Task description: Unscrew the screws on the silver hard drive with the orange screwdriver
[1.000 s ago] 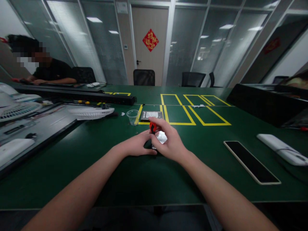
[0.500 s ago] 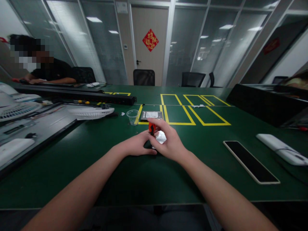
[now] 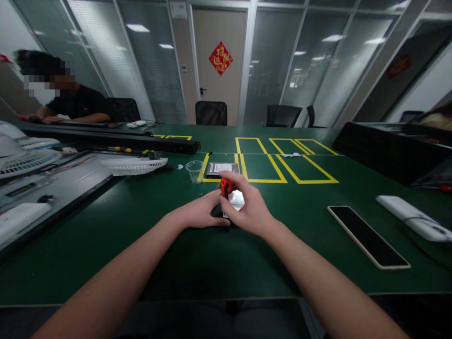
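In front of me my right hand (image 3: 247, 207) closes around the orange-and-black handle of a screwdriver (image 3: 226, 187), which stands roughly upright. Its tip is hidden behind my fingers. Below it, a shiny silver hard drive (image 3: 237, 201) shows only in part between my hands. My left hand (image 3: 206, 209) grips it from the left, with the thumb along the near side and the other fingers on the far side. Just beyond my hands, a second hard drive (image 3: 221, 169) with a white label lies inside a yellow tape outline. A clear plastic cup (image 3: 195, 172) stands left of it.
A phone (image 3: 367, 238) and a white power strip (image 3: 416, 219) lie on the right. A black case (image 3: 381, 153) stands at back right. White fan parts (image 3: 134, 165) and a long black bar (image 3: 116, 138) are on the left. A person (image 3: 81, 103) sits at far left.
The screwdriver handle and my right fingertips have shifted and turned slightly to the right. My left hand stays in place.
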### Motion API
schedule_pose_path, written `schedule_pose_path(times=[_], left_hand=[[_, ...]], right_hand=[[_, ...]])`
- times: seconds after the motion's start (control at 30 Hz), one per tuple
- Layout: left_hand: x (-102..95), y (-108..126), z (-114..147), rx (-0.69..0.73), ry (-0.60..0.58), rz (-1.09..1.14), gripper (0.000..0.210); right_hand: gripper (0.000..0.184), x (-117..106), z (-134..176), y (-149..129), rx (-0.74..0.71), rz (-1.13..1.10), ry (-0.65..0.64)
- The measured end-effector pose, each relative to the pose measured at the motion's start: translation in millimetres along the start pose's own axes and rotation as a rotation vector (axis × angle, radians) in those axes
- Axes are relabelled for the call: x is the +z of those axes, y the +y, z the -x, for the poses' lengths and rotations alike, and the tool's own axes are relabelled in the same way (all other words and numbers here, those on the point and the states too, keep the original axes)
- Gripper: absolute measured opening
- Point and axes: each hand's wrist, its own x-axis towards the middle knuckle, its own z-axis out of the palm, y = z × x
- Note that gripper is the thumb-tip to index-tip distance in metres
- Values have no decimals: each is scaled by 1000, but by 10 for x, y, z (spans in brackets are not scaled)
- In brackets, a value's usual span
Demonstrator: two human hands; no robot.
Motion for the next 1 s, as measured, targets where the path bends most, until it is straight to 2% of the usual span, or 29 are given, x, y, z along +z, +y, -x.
schedule_pose_path(times=[0.2,0.33,0.47,0.7,0.87,1.0], left_hand=[[13,-22,-3,-4,12,1,92],[-7,13,-5,-25,-21,-21,88],[-18,28,1,-11,-24,0,96],[0,-1,-5,-3,-3,-7,86],[6,-16,-13,1,-12,-18,90],[11,-26,-7,16,-4,11,87]], right_hand=[[56,-13,-21,41,3,51,7],[62,-1,-18,28,-35,25,14],[69,-6,-9,6,0,10,-8],[65,-20,-16,32,45,20,-22],[69,-6,-12,9,-16,7,-8],[71,-19,-12,10,7,24,-33]])
